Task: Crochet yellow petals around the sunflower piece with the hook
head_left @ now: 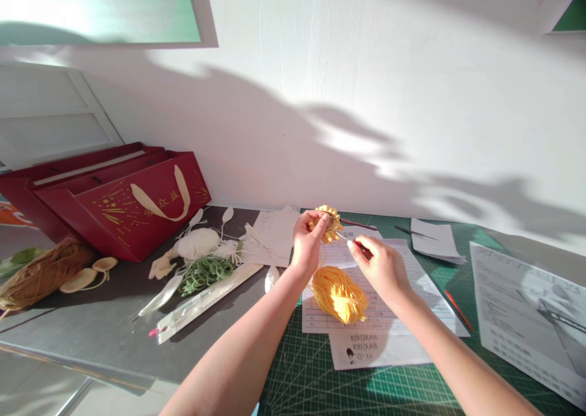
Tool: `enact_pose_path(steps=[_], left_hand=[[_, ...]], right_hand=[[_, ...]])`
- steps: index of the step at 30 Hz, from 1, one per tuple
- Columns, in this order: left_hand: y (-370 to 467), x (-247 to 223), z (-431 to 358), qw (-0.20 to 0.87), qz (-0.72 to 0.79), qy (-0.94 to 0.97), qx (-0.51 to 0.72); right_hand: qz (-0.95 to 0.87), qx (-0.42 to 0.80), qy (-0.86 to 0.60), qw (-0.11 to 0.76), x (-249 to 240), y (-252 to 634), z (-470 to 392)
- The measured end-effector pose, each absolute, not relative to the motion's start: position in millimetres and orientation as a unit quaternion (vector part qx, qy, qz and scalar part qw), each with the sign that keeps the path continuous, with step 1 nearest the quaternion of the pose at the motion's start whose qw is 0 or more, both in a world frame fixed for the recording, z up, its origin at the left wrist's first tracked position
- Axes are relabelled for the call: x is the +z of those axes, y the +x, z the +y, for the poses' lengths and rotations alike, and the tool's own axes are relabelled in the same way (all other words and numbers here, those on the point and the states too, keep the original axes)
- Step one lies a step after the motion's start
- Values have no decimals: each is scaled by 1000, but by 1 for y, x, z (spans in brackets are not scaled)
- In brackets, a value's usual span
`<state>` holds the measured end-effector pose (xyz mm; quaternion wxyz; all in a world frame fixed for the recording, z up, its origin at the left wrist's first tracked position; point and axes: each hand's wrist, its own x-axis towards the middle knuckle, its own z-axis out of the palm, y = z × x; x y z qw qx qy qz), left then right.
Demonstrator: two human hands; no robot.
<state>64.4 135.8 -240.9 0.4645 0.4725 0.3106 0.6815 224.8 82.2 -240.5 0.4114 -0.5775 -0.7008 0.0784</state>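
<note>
Yellow crochet (332, 227) — left hand (307, 238), hook (365, 251) — right hand (381, 266)

Place: craft workspace, likely yarn-work | green cutting mat (389, 388) | yellow yarn (339, 295), brown yarn (48, 272) | printed sheets (398, 350)

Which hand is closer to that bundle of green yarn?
The left hand is nearer, off to the right of the green yarn; the right hand is farther right, beyond the left one.
</note>
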Motion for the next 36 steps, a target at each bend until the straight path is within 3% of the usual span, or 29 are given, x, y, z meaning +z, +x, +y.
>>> enact_pose_path(steps=[10,20,36], left_hand=[[60,-240,140,514,281,465,664],[64,-245,144,558,256,443,654],[65,-243,136,525,296,511,613]], right_hand=[[-674,276,-528,437,-249,237,96],[-625,249,-511,535,-248,217,88],[-595,189,-539,566,-241,212,84]])
